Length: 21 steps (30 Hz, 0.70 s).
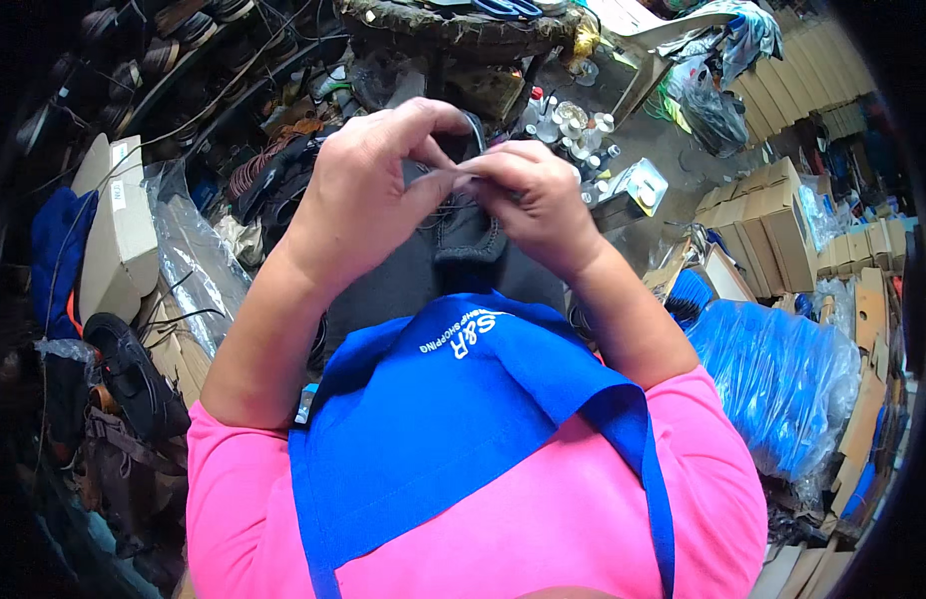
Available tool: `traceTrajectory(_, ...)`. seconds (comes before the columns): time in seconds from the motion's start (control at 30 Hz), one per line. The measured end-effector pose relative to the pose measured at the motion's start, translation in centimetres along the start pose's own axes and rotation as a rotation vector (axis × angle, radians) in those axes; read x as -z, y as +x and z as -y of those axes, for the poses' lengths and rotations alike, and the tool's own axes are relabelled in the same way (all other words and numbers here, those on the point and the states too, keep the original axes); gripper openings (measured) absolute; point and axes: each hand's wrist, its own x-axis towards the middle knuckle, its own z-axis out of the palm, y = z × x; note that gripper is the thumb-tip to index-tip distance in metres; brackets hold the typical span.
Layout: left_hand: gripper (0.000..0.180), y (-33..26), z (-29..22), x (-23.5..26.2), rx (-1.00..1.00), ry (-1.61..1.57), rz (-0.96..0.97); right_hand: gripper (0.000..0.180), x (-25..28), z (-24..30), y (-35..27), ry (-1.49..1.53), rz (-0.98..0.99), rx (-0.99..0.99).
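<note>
At the far left a white cardboard box (pixel 119 235) leans among the clutter, with a black shoe (pixel 134 374) lying below it and a sheet of clear plastic (pixel 194 260) crumpled just beside the box.

The person's left hand (pixel 368 190) is raised in front of the chest, its fingers curled in and the thumb and forefinger pinched together against the edge of a dark shoe upper (pixel 463 225). That upper sits between the two hands, above the lap and just above the blue apron (pixel 453 419) worn over a pink shirt (pixel 543 519). A thin dark loop, perhaps a strap or thread, arches over the top of the piece; what it is cannot be told.

The right hand (pixel 533 200) meets the left at the same spot, fingers bent and closed on the upper's edge, fingertips touching those of the left hand.

Beyond the hands stand small white bottles (pixel 573 130). To the right lie brown cardboard boxes (pixel 772 215) and a bulging blue plastic bag (pixel 772 374).
</note>
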Motion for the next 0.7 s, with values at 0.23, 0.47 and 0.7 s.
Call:
traceTrajectory(0.23, 0.024, -4.4, 9.1, -1.9, 0.19, 0.081, 0.066, 0.031, 7.9, -2.3, -2.5, 1.015, -0.459, -0.628)
traceTrajectory(0.47, 0.018, -6.3, 9.3, -2.8, -0.051, 0.419, 0.21, 0.031, 15.5, -6.7, -3.7, 1.314, -0.766, -0.544)
traceTrajectory(0.7, 0.015, -3.5, 0.5, 5.1, 0.468, -0.116, 0.616, 0.023, 22.5, -7.2, -2.2, 1.047, -0.95, -0.367)
